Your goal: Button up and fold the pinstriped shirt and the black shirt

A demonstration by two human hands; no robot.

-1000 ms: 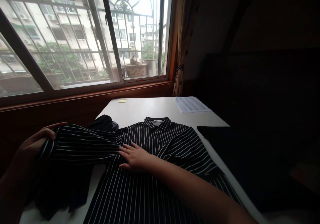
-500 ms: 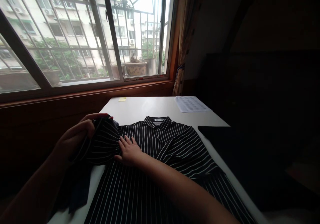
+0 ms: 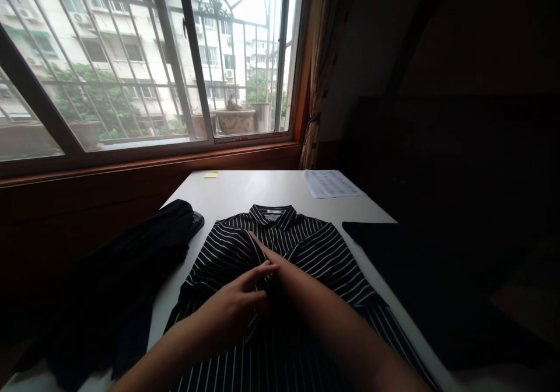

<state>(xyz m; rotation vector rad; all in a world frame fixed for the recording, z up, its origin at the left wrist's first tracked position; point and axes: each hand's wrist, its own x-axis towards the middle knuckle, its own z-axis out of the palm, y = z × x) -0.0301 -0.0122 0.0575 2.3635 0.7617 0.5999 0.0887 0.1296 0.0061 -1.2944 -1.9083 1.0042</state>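
Now the striped shirt [image 3: 301,231] lies front-up on the white table [image 3: 254,191], collar toward the window [image 3: 236,59]. Both short sleeves angle inward across the chest, the left one [image 3: 219,258] in hand, while the body runs long and unfolded. The left hand [image 3: 242,304] has its fingers curled, apparently pinching that sleeve's cuff; the right hand [image 3: 261,246] slips mostly under the fabric, its finger pose impossible to tell. Dark clothing [image 3: 140,258] sits left, printed sheets [image 3: 335,184] beyond.
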